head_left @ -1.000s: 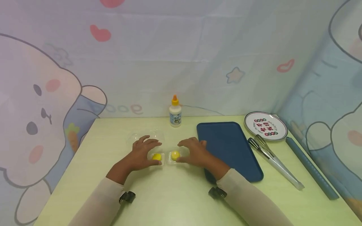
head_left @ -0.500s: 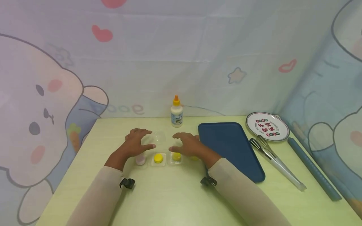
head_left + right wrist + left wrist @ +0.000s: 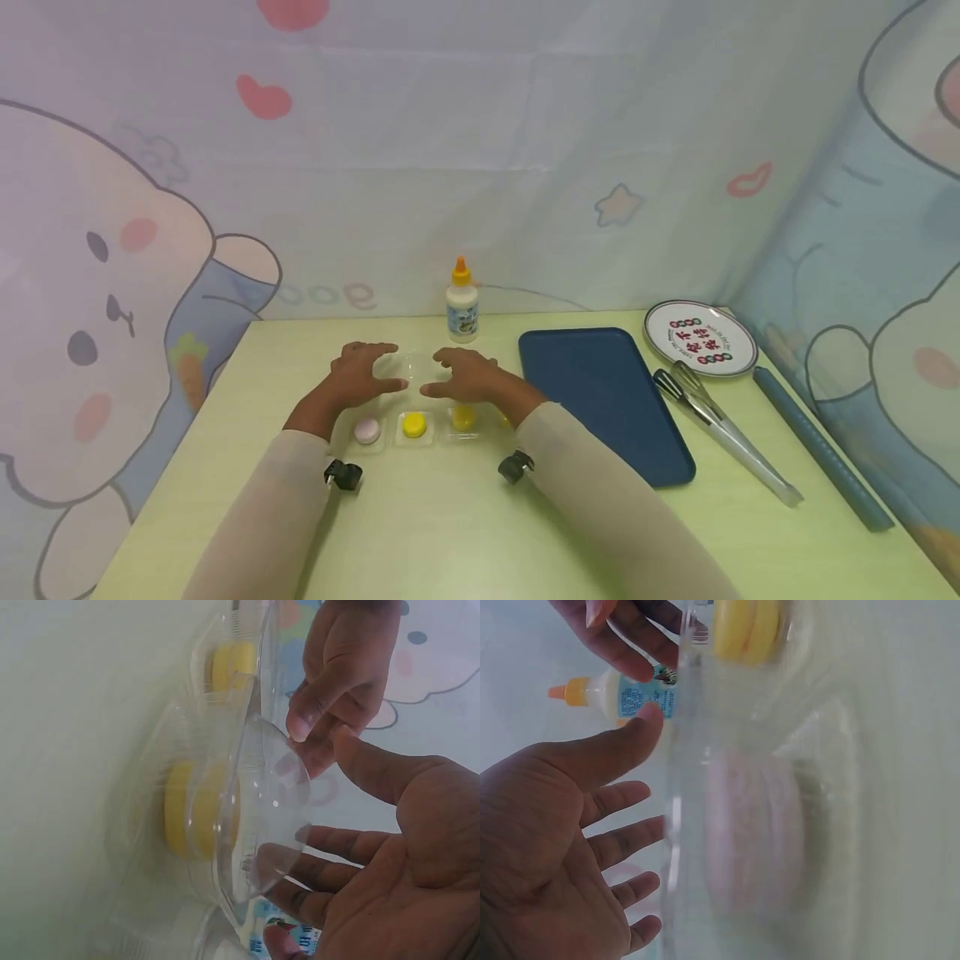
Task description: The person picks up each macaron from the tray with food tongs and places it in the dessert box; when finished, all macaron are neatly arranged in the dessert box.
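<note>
My left hand [image 3: 358,377] hovers behind a row of clear plastic boxes, its fingers spread and holding nothing. The right hand [image 3: 467,377] faces it, thumb and fingers apart, with nothing gripped; in the right wrist view a clear domed lid [image 3: 274,810] overlaps its fingertips. A pale pink macaron [image 3: 367,431] sits in the leftmost box, beside a yellow macaron [image 3: 414,424] in its own box. Further right, another yellow macaron [image 3: 463,418] lies under clear plastic, in front of the right hand. The right forearm mostly hides one more yellow piece. Between the hands shows clear plastic [image 3: 412,367].
A white glue bottle [image 3: 462,310] with an orange tip stands at the back. To the right lie a dark blue tray [image 3: 603,400], a white plate [image 3: 701,337] with red lettering, metal tongs [image 3: 727,437] and a grey-blue rod [image 3: 821,450]. A printed cloth hangs behind.
Both hands have moved back from the two yellow macarons. The right hand has also moved left, closer to the left hand. The pink macaron has come into view.
</note>
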A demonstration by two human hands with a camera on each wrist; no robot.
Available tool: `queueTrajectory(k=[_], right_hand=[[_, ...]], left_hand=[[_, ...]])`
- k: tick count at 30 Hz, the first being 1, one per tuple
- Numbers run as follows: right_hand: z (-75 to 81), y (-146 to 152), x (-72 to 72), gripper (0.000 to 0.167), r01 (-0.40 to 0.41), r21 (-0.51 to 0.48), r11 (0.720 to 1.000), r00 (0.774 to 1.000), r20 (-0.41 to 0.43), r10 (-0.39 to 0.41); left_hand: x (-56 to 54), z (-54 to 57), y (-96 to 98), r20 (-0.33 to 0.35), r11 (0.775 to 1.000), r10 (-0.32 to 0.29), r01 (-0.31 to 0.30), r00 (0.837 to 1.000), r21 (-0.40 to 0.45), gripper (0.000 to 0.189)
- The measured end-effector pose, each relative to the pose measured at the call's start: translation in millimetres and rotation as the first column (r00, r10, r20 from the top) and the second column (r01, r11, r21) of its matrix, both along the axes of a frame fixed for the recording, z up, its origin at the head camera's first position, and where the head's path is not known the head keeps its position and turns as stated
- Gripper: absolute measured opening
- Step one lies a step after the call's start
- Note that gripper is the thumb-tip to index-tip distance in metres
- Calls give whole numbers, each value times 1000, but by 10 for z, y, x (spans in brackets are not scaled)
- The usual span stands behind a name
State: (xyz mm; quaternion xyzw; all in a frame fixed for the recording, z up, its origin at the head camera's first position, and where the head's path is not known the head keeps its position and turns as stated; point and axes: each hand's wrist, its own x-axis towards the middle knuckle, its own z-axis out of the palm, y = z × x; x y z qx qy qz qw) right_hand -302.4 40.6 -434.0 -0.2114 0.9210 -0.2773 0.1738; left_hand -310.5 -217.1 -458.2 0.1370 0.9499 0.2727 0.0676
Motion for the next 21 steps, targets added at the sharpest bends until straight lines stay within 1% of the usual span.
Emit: queueTrajectory(k=[4,8,11,14,18,21], right_hand=[[-4,-61,-14,77,-2,-6,1000,999,39,3],[-29,-103,-39,77,4,2,1000,999,49,-4],[-54,-116,-66,77,2,11,1000,999,43,-3],[-72,-120,-92,74,-3,3,1000,999,36,3],[-92,-107,-118,70,-18,-46,999,999,29,19],[-85,-94,-128,63,-10,-110,994,1000,-12,8]], left_hand=[[2,27,24,-3,1000,-4,4,1000,-12,75],[-15,46,36,0,1000,-9,9,1000,-27,75],[-34,36,36,5,999,-8,8,1000,-39,73],[-49,3,29,3,999,0,0,1000,-50,69],[-50,-34,25,-20,999,5,-6,1000,-44,68],[-41,-31,35,-60,1000,-2,1,998,-10,70]])
